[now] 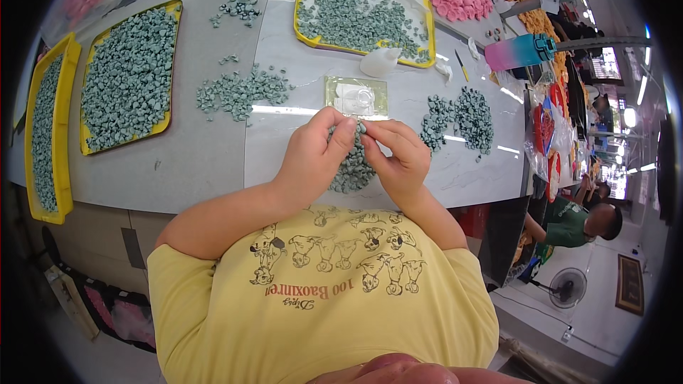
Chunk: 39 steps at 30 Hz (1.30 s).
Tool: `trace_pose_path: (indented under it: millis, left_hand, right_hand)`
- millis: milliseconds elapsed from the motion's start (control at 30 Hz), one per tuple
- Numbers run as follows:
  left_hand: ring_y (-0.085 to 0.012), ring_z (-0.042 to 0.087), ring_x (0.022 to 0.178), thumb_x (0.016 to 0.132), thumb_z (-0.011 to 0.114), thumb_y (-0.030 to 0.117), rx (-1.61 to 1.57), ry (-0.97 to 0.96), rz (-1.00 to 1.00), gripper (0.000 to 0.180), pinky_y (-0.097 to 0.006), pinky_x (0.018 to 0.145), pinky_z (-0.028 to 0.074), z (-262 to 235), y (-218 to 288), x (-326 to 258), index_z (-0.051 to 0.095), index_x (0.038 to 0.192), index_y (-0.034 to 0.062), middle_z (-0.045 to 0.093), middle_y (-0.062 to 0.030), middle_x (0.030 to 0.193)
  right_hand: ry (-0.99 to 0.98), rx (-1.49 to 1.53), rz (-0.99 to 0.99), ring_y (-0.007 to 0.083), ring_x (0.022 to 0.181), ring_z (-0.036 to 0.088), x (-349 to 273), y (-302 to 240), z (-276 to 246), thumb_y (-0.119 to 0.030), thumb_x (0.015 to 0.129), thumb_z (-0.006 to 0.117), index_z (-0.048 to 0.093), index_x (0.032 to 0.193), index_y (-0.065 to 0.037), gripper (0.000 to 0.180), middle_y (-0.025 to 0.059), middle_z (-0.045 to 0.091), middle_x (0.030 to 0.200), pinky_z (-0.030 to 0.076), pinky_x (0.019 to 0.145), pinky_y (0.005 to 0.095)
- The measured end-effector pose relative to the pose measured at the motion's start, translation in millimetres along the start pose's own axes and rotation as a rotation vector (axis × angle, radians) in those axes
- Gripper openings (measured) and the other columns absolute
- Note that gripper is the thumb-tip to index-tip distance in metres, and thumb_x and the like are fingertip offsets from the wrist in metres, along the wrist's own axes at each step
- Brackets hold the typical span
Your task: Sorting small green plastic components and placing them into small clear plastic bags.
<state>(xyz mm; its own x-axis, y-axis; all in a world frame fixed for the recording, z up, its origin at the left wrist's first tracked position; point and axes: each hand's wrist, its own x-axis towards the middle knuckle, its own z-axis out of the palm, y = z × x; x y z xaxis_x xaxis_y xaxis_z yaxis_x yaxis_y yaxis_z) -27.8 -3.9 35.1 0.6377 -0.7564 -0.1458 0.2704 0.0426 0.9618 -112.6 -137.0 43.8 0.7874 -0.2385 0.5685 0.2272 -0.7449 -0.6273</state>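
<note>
The left hand (316, 149) and right hand (398, 156) meet fingertip to fingertip, both pinching a small grey-green piece (361, 128) between them. Just beneath the hands a heap of the same pieces (351, 171) lies on the surface (206, 163). Beyond the fingertips sits a clear packet (356, 96).

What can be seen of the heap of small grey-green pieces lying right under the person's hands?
The heap of grey-green pieces is a loose mound of many small, rounded, matte bits, rubbery or plastic by their look. It lies on the pale grey worktop near its front edge, partly hidden by both hands. The left hand and right hand meet above its top, fingertips pinching a piece of the same colour. Whether the palms rest on the mound cannot be told.
</note>
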Motion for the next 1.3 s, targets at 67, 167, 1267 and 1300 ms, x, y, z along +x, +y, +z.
trace_pose_path:
  millis: [67, 167, 1267, 1300]
  left_hand:
    - [-0.0072, 0.045, 0.056, 0.094, 0.047, 0.028, 0.011, -0.001, 0.007, 0.029, -0.025, 0.05, 0.038, 0, -1, 0, 0.049, 0.086, 0.0007, 0.051, -0.0026, 0.061]
    - [-0.0075, 0.045, 0.057, 0.093, 0.047, 0.028, 0.02, -0.01, 0.018, 0.028, -0.025, 0.051, 0.038, -2, 2, -1, 0.05, 0.087, 0.0007, 0.052, -0.0029, 0.062]
    - [-0.0031, 0.031, 0.052, 0.095, 0.044, 0.019, -0.474, -0.1, -0.304, 0.022, -0.018, 0.043, 0.026, 7, 8, 12, 0.055, 0.098, 0.0003, 0.044, 0.002, 0.074]
    - [-0.0033, 0.032, 0.053, 0.095, 0.044, 0.019, -0.503, -0.115, -0.308, 0.022, -0.018, 0.044, 0.026, 8, 6, 13, 0.055, 0.099, 0.0002, 0.043, 0.002, 0.075]
  right_hand:
    - [-0.004, 0.007, 0.02, 0.016, 0.07, 0.061, -1, -2, 0, 0.009, 0.07, 0.066, 0.065, 0.093, 0.002, 0.024, 0.0106, 0.065, 0.083, 0.048, 0.06, 0.0237]
    - [-0.009, 0.022, 0.045, 0.0159, 0.069, 0.06, -1, -5, 0, 0.008, 0.071, 0.066, 0.065, 0.093, 0.002, 0.023, 0.0103, 0.065, 0.082, 0.047, 0.06, 0.0235]
    - [-0.466, -0.417, 0.462, 0.0197, 0.069, 0.058, 4, 36, -78, 0.001, 0.071, 0.064, 0.06, 0.088, 0.0, 0.017, 0.0097, 0.058, 0.079, 0.047, 0.061, 0.0286]
    - [-0.399, -0.34, 0.449, 0.0192, 0.068, 0.058, 7, 31, -73, 0.0, 0.071, 0.066, 0.061, 0.087, -0.001, 0.017, 0.0095, 0.059, 0.079, 0.047, 0.06, 0.0274]
